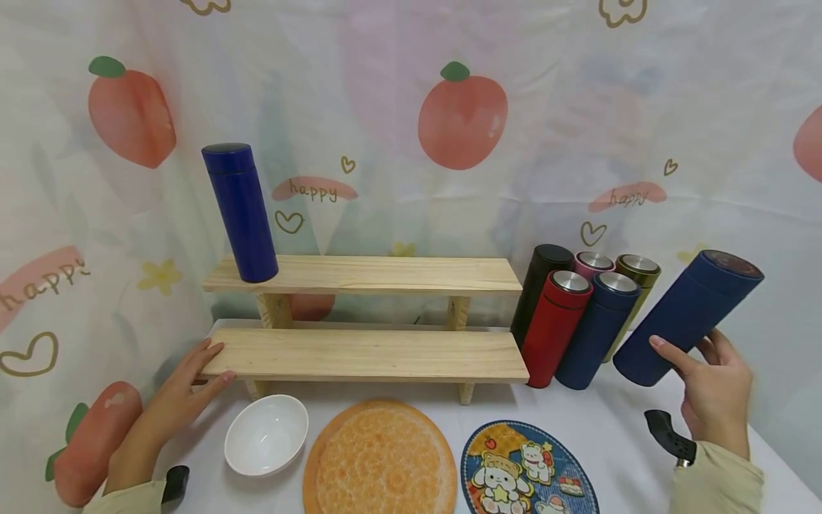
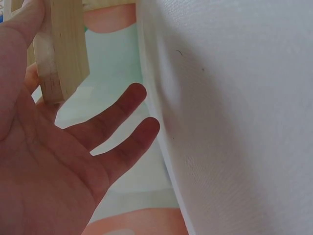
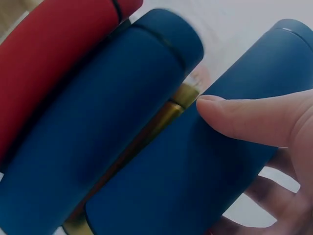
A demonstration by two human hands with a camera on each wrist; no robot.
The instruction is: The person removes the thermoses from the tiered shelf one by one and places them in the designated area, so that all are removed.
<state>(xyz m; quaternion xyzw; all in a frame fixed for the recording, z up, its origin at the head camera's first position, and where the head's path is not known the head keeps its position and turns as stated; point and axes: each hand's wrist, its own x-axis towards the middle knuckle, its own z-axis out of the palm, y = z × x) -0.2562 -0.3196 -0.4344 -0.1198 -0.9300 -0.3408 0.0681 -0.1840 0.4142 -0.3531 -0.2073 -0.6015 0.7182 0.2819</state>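
My right hand grips a dark blue thermos flask low on its body, tilted with its top to the right. In the right wrist view the thumb lies across the flask's side, and the other fingers are behind it. My left hand holds the left end of the lower step of a wooden two-step shelf. In the left wrist view its thumb and nearer fingers are on either side of the board end, while two fingers stick out straight. A bright blue thermos stands on the upper step's left end.
Right of the shelf stand a red thermos, another dark blue one, a black one, a pink one and an olive one. In front lie a white bowl, a round orange mat and a cartoon mat.
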